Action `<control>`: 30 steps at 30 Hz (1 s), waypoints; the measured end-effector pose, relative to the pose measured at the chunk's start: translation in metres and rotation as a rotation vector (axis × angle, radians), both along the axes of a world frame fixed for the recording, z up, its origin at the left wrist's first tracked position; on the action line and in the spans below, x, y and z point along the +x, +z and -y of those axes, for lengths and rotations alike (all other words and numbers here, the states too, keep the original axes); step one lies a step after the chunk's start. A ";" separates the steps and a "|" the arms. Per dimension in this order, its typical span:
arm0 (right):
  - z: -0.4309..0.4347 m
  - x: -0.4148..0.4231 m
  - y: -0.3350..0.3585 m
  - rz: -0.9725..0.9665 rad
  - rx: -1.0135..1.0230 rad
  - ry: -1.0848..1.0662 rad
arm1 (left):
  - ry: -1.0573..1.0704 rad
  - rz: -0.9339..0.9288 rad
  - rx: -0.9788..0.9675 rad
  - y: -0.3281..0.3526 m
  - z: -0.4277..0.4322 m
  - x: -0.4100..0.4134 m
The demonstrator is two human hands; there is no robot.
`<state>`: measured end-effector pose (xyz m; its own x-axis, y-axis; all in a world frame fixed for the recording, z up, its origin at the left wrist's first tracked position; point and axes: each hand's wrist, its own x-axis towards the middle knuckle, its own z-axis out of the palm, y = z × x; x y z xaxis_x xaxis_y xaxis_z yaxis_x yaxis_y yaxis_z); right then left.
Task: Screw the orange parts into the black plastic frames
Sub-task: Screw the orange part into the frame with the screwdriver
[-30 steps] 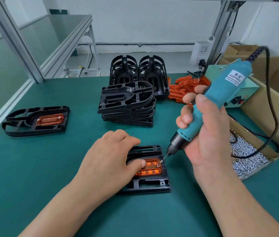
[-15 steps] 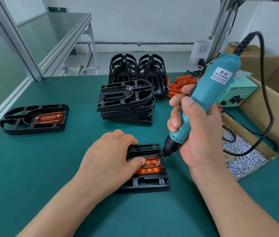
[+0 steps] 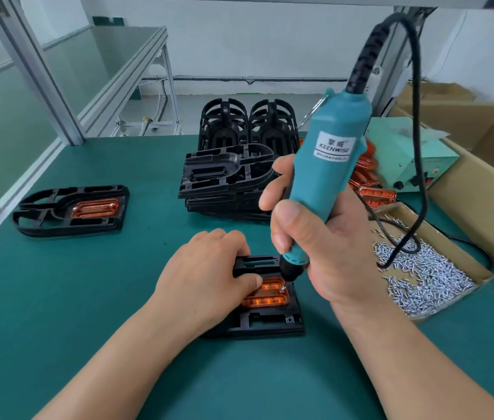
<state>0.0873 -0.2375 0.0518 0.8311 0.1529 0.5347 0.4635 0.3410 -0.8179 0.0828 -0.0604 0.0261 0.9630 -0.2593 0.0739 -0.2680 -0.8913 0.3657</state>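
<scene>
On the green bench (image 3: 73,298) I record the left hand (image 3: 206,274) pressing on the black frame (image 3: 270,324), thumb on its orange part (image 3: 270,300), while the right hand (image 3: 327,256) grips the teal screwdriver (image 3: 327,165), bit on a screw (image 3: 283,288) at that part's right end.

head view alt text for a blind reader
A right hand holds a teal electric screwdriver, tip on a silver screw in a translucent orange part seated in a black plastic frame, which the left hand presses onto a green table.
</scene>
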 end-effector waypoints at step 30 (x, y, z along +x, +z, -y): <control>-0.001 -0.002 0.015 0.096 -0.026 0.061 | 0.009 -0.045 -0.041 0.002 0.001 0.003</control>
<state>0.0854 -0.2369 0.0667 0.7650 0.2164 0.6066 0.5192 0.3501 -0.7796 0.0862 -0.0613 0.0282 0.9679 -0.2480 0.0408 -0.2423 -0.8775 0.4139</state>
